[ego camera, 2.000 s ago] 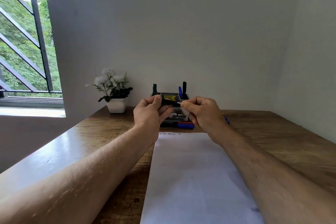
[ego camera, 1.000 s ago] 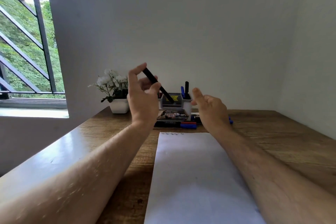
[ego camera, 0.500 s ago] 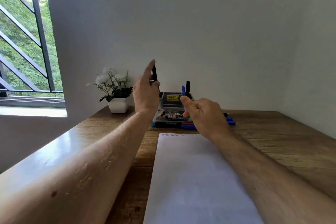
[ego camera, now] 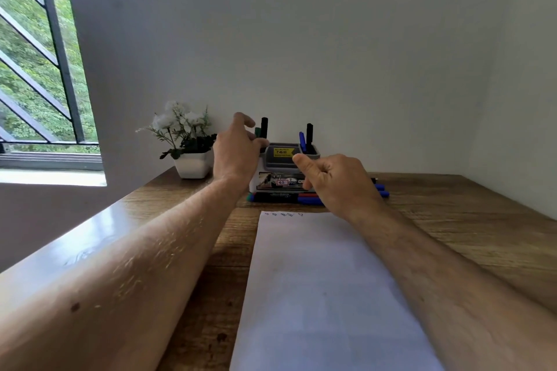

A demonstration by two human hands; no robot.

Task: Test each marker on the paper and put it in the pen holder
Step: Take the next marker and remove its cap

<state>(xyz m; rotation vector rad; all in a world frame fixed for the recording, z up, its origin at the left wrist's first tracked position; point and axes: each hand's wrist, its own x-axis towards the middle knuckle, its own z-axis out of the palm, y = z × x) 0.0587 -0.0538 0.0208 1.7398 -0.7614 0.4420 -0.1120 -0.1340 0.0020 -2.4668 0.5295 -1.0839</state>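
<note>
Black, light and stiff, the marker (ego camera: pixel 264 126) stands in the pen holder (ego camera: pixel 289 156) at the desk's far edge, best pinched mid-barrel, left hand (ego camera: pixel 238 150) loosely beside it, right hand (ego camera: pixel 337 181) relaxed, empty.

Plain wall (ego camera: pixel 331 39), barred window (ego camera: pixel 39 69)

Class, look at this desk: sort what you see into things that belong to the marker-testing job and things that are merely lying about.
Part of the job:
paper
pen holder
markers standing in the holder
markers lying on the desk
left hand
right hand

Just lying about:
flower pot
window
</note>
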